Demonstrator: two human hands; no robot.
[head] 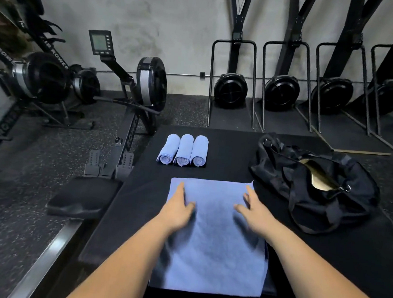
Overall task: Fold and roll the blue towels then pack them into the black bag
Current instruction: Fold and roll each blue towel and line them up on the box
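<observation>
Three rolled towels lie at 11 o'clock of the flat blue towel; black duffel bag, unzipped, at 2 o'clock. Left hand and right hand press it, fingers straight, gripping nothing. Risk: uneven pressure wrinkles cloth, skewing the roll.

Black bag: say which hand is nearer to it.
Right. The right hand rests on the right part of the flat towel, beside the black bag; the left hand rests on its left part, farther away.
</observation>
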